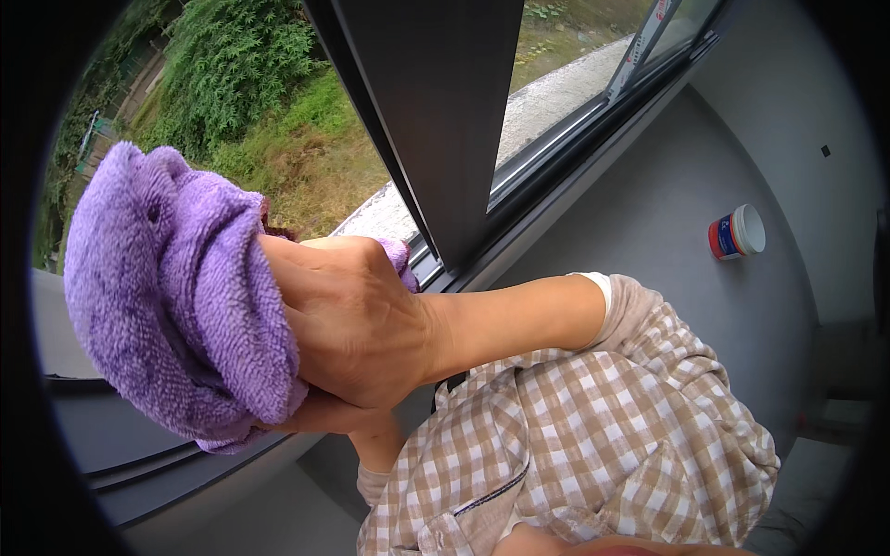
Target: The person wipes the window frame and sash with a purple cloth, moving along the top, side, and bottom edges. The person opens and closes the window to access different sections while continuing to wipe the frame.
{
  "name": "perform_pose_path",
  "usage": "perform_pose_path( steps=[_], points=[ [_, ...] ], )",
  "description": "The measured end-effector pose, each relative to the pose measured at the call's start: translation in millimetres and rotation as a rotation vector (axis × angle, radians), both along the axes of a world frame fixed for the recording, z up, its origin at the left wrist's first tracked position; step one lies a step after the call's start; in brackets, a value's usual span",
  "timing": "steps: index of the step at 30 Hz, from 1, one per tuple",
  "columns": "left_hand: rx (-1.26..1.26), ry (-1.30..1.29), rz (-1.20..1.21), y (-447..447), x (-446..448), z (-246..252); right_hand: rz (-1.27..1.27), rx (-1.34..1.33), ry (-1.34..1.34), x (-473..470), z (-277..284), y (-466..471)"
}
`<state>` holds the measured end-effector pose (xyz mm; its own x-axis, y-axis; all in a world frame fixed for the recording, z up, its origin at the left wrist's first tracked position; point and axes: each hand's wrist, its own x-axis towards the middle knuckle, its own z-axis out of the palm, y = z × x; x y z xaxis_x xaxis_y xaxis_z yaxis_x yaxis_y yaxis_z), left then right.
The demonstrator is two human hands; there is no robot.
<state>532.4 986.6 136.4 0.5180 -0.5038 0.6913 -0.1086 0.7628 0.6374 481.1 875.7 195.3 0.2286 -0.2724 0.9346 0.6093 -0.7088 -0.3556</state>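
A bunched purple terry cloth [188,292] is held up in front of me at the left, folded thickly over itself. My right hand [354,313] grips it from the near side, its fingers sunk into the folds. Below and partly behind it, my left hand [320,415] also holds the cloth, mostly covered by the right hand and the fabric. A small end of the same cloth pokes out beyond my right wrist. Behind the cloth is a window opening, edged by a dark window frame post [431,125].
A dark window sill track [556,174] runs diagonally past me. Through the window show a rough pale ledge [563,87], grass and bushes [236,69]. A white bucket with a red and blue label [737,233] stands on the grey floor [626,229] at the right.
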Motion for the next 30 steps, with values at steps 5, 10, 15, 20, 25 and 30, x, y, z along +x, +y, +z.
perform_pose_path(
  steps=[5,10,15,20,25,30],
  points=[
    [-0.011,0.088,0.06,1.9,42.2,-3.0,0.08,-0.294,0.446,-10.4,-19.6,-1.5],
    [-0.002,0.156,0.035,-21.8,71.1,-17.1,-0.118,-0.304,0.402,-27.7,-44.7,-10.6],
    [0.077,0.286,-0.012,-80.7,125.8,2.1,-0.375,-0.225,0.023,-73.4,-64.8,-23.1],
    [0.27,0.425,-0.259,-194.6,162.0,-12.2,-0.602,0.166,0.323,-117.9,-131.6,-51.0],
    [0.43,0.426,-0.599,-301.2,128.1,-32.8,-0.825,0.695,0.565,-171.6,-184.6,-43.0],
    [0.565,0.633,-1.07,-397.5,55.8,-46.6,-0.871,0.91,0.674,-193.4,-196.5,-25.6]
  ],
)
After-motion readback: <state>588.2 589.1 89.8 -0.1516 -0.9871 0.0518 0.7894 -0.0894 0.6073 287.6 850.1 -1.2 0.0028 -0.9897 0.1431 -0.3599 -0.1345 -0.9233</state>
